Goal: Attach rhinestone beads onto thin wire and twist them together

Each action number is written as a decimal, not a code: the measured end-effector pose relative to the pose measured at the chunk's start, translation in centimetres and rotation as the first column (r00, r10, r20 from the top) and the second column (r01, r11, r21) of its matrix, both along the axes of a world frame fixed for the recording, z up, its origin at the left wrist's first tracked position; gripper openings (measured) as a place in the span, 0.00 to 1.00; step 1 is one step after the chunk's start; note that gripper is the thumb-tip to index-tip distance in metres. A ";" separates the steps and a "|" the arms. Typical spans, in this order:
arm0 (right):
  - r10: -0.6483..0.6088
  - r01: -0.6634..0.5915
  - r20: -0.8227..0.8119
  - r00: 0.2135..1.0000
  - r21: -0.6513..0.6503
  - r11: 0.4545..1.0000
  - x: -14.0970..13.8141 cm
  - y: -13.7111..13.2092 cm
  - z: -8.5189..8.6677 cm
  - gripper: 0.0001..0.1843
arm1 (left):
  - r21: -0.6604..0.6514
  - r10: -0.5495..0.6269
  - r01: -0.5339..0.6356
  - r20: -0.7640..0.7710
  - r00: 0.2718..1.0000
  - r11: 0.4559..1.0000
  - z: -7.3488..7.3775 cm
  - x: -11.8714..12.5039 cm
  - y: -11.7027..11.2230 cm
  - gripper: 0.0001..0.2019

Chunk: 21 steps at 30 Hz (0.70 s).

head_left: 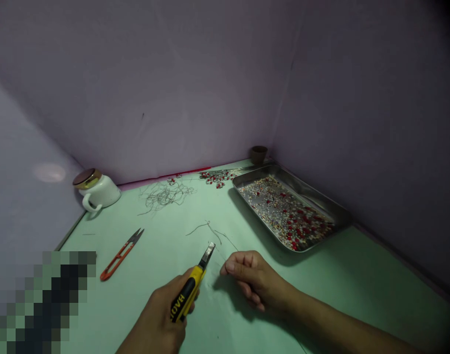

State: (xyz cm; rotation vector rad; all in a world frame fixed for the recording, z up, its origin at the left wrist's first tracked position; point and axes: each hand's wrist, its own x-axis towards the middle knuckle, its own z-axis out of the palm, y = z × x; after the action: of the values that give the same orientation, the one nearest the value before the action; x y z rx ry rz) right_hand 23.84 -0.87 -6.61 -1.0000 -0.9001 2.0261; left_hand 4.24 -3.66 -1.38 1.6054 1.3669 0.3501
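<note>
My left hand [165,307] is closed around pliers [190,290] with yellow-and-black handles, seen nearly edge-on. Their silver jaws point up and away, short of a thin twisted wire [198,227] with a small loop, which lies on the table. My right hand [256,280] is to the right of the pliers, thumb and forefinger pinched on a fine wire [230,241]. One stretch of that wire runs from the fingers toward the looped piece; I cannot tell whether they join. Orange thread snips [119,258] lie to the left.
A metal tray [259,222] of red, white and gold beads stands at the right. Behind are a wire tangle [167,195], red beaded stems [215,178] and a small brown pot [259,154]. A white lidded mug [104,191] stands back left. Walls enclose the green table [158,250].
</note>
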 end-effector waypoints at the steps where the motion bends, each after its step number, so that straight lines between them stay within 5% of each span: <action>1: -0.010 0.009 0.032 0.999 0.014 1.000 0.0 0.0 0.0 0.17 | -0.009 0.025 -0.025 0.000 1.000 1.000 -0.2 0.1 0.1 0.17; 8: -0.070 0.048 0.300 0.951 0.079 0.996 -0.3 -0.3 1.4 0.11 | -0.147 0.341 -0.327 0.086 0.936 0.934 -0.1 -1.4 1.4 0.20; 15: -0.154 0.103 0.356 0.922 0.158 0.982 0.0 0.1 2.0 0.09 | -0.139 -0.014 0.024 0.069 0.998 0.990 1.2 -0.6 0.2 0.17; 21: -0.070 0.019 0.387 0.920 0.135 0.991 -0.3 -0.3 1.9 0.07 | -0.090 -0.001 0.003 0.020 1.000 0.996 1.1 -0.5 -0.6 0.26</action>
State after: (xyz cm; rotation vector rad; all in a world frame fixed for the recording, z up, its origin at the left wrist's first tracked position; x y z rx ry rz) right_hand 23.50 -1.20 -4.72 -1.3662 -1.1873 1.7315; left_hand 3.78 -4.30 -0.30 1.5254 1.3471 0.2980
